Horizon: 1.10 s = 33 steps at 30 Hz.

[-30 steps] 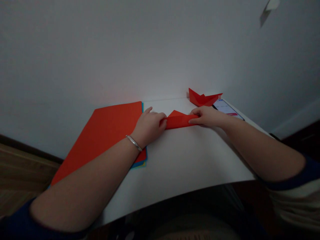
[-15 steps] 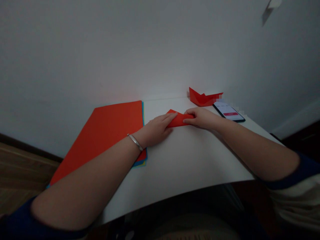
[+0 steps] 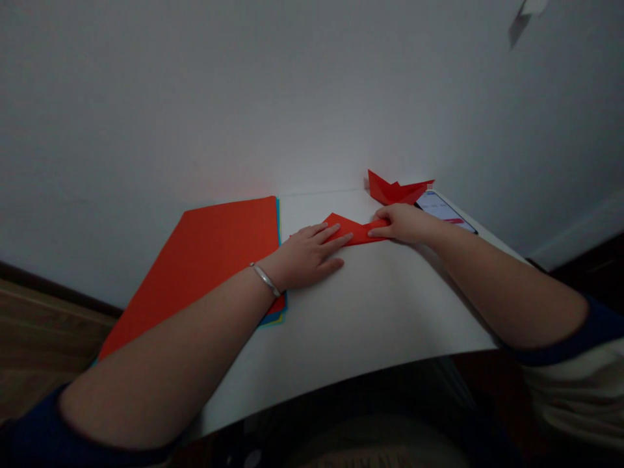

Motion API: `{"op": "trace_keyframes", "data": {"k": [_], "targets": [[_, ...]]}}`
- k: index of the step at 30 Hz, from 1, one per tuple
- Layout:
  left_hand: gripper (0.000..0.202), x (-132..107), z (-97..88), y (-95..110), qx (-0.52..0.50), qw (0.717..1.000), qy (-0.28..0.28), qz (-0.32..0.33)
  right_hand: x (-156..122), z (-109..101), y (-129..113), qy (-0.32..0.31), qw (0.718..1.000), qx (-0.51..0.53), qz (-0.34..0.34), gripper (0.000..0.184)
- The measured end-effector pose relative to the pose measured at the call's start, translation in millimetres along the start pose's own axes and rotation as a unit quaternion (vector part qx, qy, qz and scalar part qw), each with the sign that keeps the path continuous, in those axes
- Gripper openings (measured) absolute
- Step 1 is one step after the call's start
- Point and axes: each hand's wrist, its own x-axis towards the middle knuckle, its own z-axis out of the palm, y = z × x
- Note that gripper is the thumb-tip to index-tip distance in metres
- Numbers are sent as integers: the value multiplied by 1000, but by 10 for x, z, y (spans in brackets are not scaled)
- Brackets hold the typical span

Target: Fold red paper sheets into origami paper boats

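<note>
A folded red paper piece [image 3: 359,230] lies flat on the white table [image 3: 361,312]. My left hand [image 3: 307,255] rests open on the table, its stretched fingers pressing the left end of the piece. My right hand [image 3: 402,223] has its fingers drawn together on the right end, the fingertips pressing the paper down. A silver bracelet [image 3: 266,279] circles my left wrist.
A stack of coloured sheets with a red one on top [image 3: 205,260] lies at the left of the table. A finished red paper boat [image 3: 396,190] stands at the back by the wall. A phone with a lit screen [image 3: 444,210] lies beside my right hand.
My left hand went from curled at the paper's left end to flat with fingers stretched over it. The paper now lies flatter. My right hand shifted slightly right along the piece.
</note>
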Motion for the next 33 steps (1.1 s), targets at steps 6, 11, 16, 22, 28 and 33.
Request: {"op": "trace_keyframes", "data": {"k": [6, 11, 16, 22, 28, 33], "targets": [[56, 4, -33, 30, 7, 1000, -11, -4, 1, 10, -48, 0, 1000, -29, 12, 34], [57, -9, -37, 37, 3, 1000, -25, -1, -11, -23, -30, -5, 999, -30, 25, 32], [60, -16, -11, 25, -23, 999, -40, 16, -29, -114, 19, -50, 998, 32, 37, 25], [61, -35, -13, 11, -33, 998, -44, 18, -19, -128, 118, -128, 976, 158, 84, 15], [61, -37, -22, 11, -36, 998, -45, 16, 7, -89, 144, -133, 967, 189, 107, 22], [59, -6, -7, 7, -31, 999, -30, 31, -7, -99, 81, -91, 991, 54, 76, 37]]}}
